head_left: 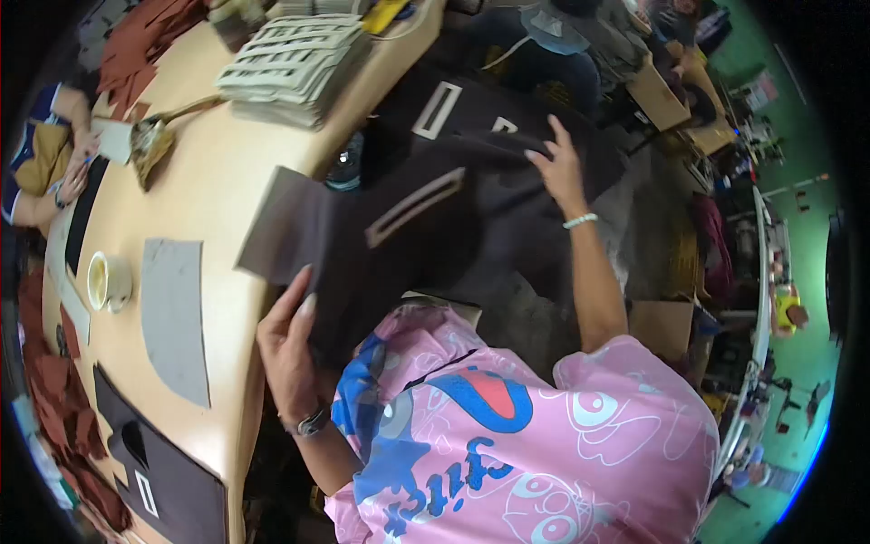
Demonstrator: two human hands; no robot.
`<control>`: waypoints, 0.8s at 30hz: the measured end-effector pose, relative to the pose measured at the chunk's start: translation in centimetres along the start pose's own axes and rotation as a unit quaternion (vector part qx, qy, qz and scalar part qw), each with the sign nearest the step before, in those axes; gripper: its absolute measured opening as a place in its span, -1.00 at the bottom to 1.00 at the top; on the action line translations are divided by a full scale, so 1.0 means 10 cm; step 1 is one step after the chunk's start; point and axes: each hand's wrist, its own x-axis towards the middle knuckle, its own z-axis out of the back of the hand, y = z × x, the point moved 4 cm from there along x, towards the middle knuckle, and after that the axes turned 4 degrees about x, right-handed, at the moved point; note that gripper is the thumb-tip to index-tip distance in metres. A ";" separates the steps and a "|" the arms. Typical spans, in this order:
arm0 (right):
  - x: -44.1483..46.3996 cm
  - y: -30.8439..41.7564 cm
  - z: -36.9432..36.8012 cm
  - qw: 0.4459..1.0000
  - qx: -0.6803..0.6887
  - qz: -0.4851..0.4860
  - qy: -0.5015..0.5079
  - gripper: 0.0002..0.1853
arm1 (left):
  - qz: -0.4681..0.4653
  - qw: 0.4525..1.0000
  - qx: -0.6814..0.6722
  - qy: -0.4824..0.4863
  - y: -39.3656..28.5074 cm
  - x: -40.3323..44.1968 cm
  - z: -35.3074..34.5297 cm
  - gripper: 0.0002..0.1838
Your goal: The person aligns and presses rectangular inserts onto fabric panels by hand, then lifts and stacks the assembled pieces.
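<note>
Cloth (507, 218), dark with a slot, spread between my hands, right of the table (222, 195), its left flap at the table's edge. Left hand (288, 354): fingertips at the cloth's near edge; grasp, cannot tell. Right hand (560, 172): fingers parted over the far-right part; grasp, cannot tell. Cup (111, 283) left of grey panel (175, 317).

Wearer's two hands (564, 174), four pale frames (446, 111) on dark cloth (512, 204), one cup (120, 283), one grey panel (177, 319)

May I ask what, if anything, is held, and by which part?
The left hand holds a dark fabric panel by its near edge; right hand: cannot tell.
</note>
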 end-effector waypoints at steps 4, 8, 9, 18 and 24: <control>-0.21 -0.53 1.18 0.990 -0.071 -0.120 -0.034 -0.25 | -0.013 0.993 -0.016 0.116 0.30 0.29 -0.85 -0.68; -0.08 -0.91 2.09 0.974 -0.115 -0.183 -0.060 -0.22 | -0.067 0.957 0.027 0.281 0.52 0.21 -1.60 -0.55; 0.04 -0.89 2.20 0.973 -0.118 -0.190 -0.062 -0.21 | -0.083 0.934 0.036 0.345 0.47 0.17 -1.75 -0.59; 1.07 -1.48 1.53 0.970 -0.211 -0.121 0.006 -0.29 | -0.003 0.939 0.224 0.263 1.04 0.35 -2.12 -0.63; 1.23 -1.75 0.84 0.945 -0.283 -0.162 0.037 -0.26 | 0.009 0.940 0.235 0.245 1.25 0.37 -2.15 -0.49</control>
